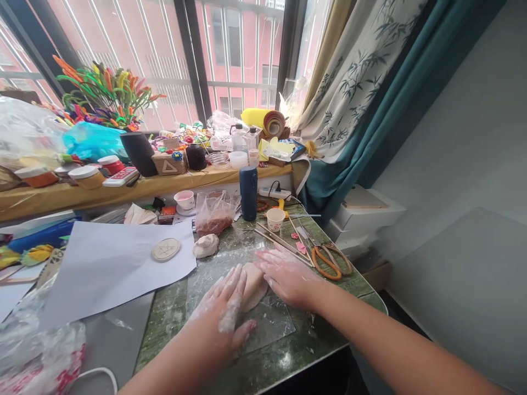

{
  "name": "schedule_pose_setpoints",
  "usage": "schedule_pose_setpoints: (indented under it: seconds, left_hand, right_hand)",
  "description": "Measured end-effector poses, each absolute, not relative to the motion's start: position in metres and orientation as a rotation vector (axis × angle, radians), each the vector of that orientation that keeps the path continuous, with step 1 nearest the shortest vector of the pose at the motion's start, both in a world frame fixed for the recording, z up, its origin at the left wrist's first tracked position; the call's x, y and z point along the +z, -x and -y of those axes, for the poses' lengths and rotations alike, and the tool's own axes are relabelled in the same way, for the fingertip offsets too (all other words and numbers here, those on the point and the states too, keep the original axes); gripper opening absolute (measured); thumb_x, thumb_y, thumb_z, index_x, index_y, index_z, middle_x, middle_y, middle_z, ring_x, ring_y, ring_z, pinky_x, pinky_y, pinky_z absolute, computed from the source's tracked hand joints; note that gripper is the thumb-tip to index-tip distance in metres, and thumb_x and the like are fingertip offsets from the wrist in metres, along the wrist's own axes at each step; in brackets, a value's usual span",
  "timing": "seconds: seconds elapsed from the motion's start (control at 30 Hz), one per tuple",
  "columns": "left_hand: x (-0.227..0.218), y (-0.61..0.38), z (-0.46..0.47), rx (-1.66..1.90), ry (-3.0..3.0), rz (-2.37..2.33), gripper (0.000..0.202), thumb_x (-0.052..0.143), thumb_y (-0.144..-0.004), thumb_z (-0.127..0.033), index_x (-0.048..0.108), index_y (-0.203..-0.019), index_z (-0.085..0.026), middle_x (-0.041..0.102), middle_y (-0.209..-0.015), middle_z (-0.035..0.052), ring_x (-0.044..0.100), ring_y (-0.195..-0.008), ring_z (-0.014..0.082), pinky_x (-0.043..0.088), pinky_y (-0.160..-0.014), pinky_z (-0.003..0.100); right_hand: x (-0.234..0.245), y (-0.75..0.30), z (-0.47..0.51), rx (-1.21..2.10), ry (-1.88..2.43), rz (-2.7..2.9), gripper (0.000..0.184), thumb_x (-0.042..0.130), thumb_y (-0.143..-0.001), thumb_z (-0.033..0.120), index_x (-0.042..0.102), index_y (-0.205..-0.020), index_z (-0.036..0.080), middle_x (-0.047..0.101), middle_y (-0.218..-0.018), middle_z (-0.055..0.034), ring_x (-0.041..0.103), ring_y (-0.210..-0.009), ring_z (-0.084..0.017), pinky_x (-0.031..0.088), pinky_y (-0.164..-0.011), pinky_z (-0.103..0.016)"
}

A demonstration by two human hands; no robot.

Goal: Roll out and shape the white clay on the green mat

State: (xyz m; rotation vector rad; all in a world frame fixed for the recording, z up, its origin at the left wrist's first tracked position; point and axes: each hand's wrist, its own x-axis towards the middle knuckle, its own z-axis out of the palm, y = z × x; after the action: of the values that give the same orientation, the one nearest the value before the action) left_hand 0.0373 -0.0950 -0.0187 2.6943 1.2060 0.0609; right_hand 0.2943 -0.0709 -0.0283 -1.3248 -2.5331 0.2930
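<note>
A flattened piece of pale clay (253, 288) lies on a clear sheet (280, 321) dusted with white powder. My left hand (224, 307) rests along the clay's left edge, fingers stretched out and coated in white. On the far right edge of the clay lies my right hand (288, 274), also powdery, its fingers extended and flat. Neither hand grips anything. A lump of the same pale clay (206, 246) sits just beyond the sheet. To the left, a round disc with a star pattern (166, 249) lies on white paper (119, 274).
Orange-handled scissors (329, 260) and thin wooden sticks (284, 247) lie right of my hands. Behind stand a paper cup (275, 219), a dark blue cylinder (248, 193) and a plastic bag of brown material (214, 214). The windowsill (206, 176) is crowded with jars and craft supplies.
</note>
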Motion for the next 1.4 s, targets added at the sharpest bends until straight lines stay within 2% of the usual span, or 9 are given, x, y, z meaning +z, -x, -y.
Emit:
schedule_pose_setpoints:
  seconds: [0.1, 0.2, 0.4, 0.53, 0.77, 0.93, 1.07, 1.23, 1.4]
  left_hand:
    - [-0.029, -0.051, 0.087, -0.010, -2.643, -1.260, 0.085, 0.060, -0.091, -0.047, 0.030, -0.160, -0.007, 0.026, -0.165, 0.0227, 0.027, -0.152, 0.0409, 0.035, -0.121, 0.055]
    - [-0.043, -0.056, 0.093, -0.003, -2.629, -1.256, 0.086, 0.061, -0.091, -0.048, 0.030, -0.160, -0.007, 0.027, -0.165, 0.0224, 0.022, -0.154, 0.0396, 0.030, -0.124, 0.055]
    - [-0.053, -0.065, 0.118, 0.011, -2.580, -1.146, 0.100, 0.067, -0.086, -0.040, 0.011, -0.164, -0.011, 0.013, -0.169, 0.0177, 0.014, -0.156, 0.0374, 0.028, -0.125, 0.053]
    - [-0.051, -0.072, 0.125, -0.015, -2.563, -1.100, 0.106, 0.069, -0.086, -0.046, 0.007, -0.165, -0.012, 0.006, -0.170, 0.0173, 0.012, -0.156, 0.0394, 0.029, -0.124, 0.054]
    - [-0.053, -0.058, 0.111, 0.035, -2.644, -1.091, 0.102, 0.070, -0.086, -0.046, 0.012, -0.165, -0.015, 0.016, -0.169, 0.0170, 0.017, -0.156, 0.0374, 0.029, -0.125, 0.053]
    - [-0.051, -0.036, 0.085, 0.105, -2.787, -1.112, 0.085, 0.057, -0.095, -0.055, 0.022, -0.164, -0.018, 0.029, -0.166, 0.0166, 0.025, -0.154, 0.0373, 0.031, -0.123, 0.056]
    - [-0.051, -0.020, 0.063, 0.038, -2.820, -1.206, 0.075, 0.047, -0.098, -0.059, 0.038, -0.158, -0.015, 0.035, -0.163, 0.0204, 0.032, -0.151, 0.0404, 0.035, -0.119, 0.059]
    - [-0.052, 0.001, 0.040, 0.103, -2.820, -1.308, 0.074, 0.048, -0.097, -0.061, 0.039, -0.158, -0.019, 0.037, -0.162, 0.0194, 0.032, -0.151, 0.0393, 0.036, -0.118, 0.058]
    - [-0.052, 0.011, 0.025, 0.040, -2.810, -1.388, 0.069, 0.046, -0.098, -0.060, 0.042, -0.157, -0.023, 0.041, -0.161, 0.0157, 0.036, -0.150, 0.0385, 0.037, -0.117, 0.057]
  right_hand:
    - [-0.035, -0.278, 0.042, 0.286, 1.388, 2.445, 0.050, 0.036, -0.104, 0.026, 0.051, -0.150, 0.014, 0.043, -0.160, -0.0111, 0.037, -0.150, -0.025, 0.026, -0.126, -0.045]
    - [-0.049, -0.265, 0.025, 0.304, 1.463, 2.411, 0.053, 0.034, -0.105, 0.029, 0.047, -0.152, 0.009, 0.041, -0.160, -0.0147, 0.034, -0.151, -0.028, 0.026, -0.125, -0.047]
    - [-0.060, -0.272, 0.039, 0.340, 1.462, 2.502, 0.054, 0.032, -0.104, 0.029, 0.045, -0.153, 0.010, 0.038, -0.163, -0.0123, 0.025, -0.154, -0.032, 0.018, -0.127, -0.055]
    - [-0.059, -0.282, 0.051, 0.349, 1.486, 2.527, 0.056, 0.030, -0.105, 0.032, 0.041, -0.156, 0.010, 0.036, -0.164, -0.0122, 0.020, -0.156, -0.030, 0.015, -0.127, -0.054]
    - [-0.059, -0.268, 0.038, 0.344, 1.576, 2.508, 0.055, 0.032, -0.104, 0.033, 0.043, -0.155, 0.013, 0.033, -0.166, -0.0121, 0.017, -0.157, -0.030, 0.011, -0.127, -0.053]
    - [-0.054, -0.243, 0.012, 0.325, 1.640, 2.463, 0.056, 0.038, -0.102, 0.033, 0.044, -0.154, 0.012, 0.035, -0.164, -0.0151, 0.021, -0.156, -0.030, 0.012, -0.126, -0.050]
    - [-0.052, -0.225, -0.006, 0.293, 1.688, 2.392, 0.055, 0.041, -0.101, 0.032, 0.046, -0.152, 0.012, 0.043, -0.160, -0.0156, 0.029, -0.152, -0.030, 0.021, -0.123, -0.047]
    - [-0.049, -0.208, -0.023, 0.241, 1.701, 2.330, 0.042, 0.040, -0.102, 0.025, 0.059, -0.137, 0.013, 0.063, -0.136, -0.0154, 0.048, -0.132, -0.028, 0.034, -0.113, -0.039]
    - [-0.050, -0.198, -0.037, 0.212, 1.740, 2.303, 0.029, 0.043, -0.099, 0.020, 0.067, -0.115, 0.015, 0.067, -0.119, -0.0146, 0.053, -0.118, -0.029, 0.039, -0.105, -0.040]
